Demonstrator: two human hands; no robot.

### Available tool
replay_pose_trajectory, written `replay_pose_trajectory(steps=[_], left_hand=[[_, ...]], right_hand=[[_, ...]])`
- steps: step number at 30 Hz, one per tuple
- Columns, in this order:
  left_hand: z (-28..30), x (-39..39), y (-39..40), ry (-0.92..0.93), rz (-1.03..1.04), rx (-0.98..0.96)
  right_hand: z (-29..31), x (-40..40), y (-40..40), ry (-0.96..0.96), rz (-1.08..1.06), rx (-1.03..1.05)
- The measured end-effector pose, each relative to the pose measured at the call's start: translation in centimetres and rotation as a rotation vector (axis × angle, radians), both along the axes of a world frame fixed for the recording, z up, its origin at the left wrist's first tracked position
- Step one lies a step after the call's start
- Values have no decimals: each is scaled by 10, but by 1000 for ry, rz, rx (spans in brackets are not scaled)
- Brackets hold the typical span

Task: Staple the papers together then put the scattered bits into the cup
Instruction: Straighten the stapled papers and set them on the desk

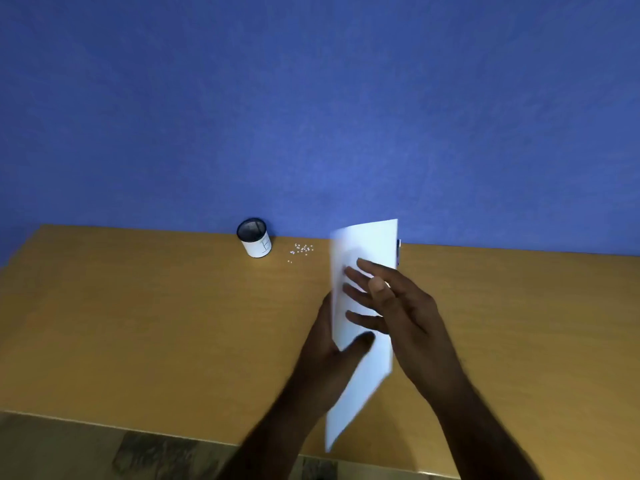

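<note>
White papers (367, 251) stand nearly upright above the wooden table (138, 323), blurred by motion. My left hand (329, 351) grips their left edge, with its thumb across the front. My right hand (391, 299) lies on the front of the sheets with straight, spread fingers. A small white cup (255, 244) with a dark rim stands at the table's far edge by the wall. Several tiny white bits (302, 250) lie scattered just right of the cup. A thin dark object (399, 252) peeks out behind the papers' right edge; I cannot tell what it is.
A blue wall (311, 116) rises straight behind the table. The table's near edge (104, 422) runs across the bottom, with patterned floor (156, 455) below it.
</note>
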State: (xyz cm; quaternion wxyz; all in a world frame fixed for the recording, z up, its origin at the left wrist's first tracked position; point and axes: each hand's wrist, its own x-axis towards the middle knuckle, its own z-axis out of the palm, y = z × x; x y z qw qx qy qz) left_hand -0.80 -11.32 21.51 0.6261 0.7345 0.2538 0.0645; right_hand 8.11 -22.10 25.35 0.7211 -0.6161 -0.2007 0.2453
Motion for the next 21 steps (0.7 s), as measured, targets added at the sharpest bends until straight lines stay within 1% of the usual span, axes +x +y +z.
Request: replay_pose_trajectory(steps=[2,3,4,6,8,9,10,11,13,15,18,19,21], left_hand=[[-3,-3,4,-5,42,-132],[-3,1,3,-4,111,-200],[-7,4,5,-17,178,-215],[-15,6,8,-49,235,-212],[-21,7,11,-58,251,-257],[-23,8,12,-46,269,-290],[-26,10,14,-23,287,-306],[-31,12,15,-5,302,-319],[-39,15,18,43,329,-297],[-54,19,24,110,318,-247],[-83,21,35,181,256,-168],[-94,21,38,198,238,-152],[-118,20,43,244,210,-156]], right_hand=[[-7,4,-5,-4,63,20],[-13,8,-8,-55,51,1],[-21,11,-11,-129,4,-43],[-43,21,-19,-283,-154,-212],[-72,32,-30,-340,-305,-430],[-86,36,-35,-299,-336,-527],[-99,39,-40,-214,-324,-585],[-112,41,-45,-102,-279,-575],[-130,37,-55,128,-139,-433],[-137,29,-65,262,-51,-368],[-150,24,-74,323,-83,-352],[-157,24,-76,318,-108,-358],[-170,27,-77,267,-158,-433]])
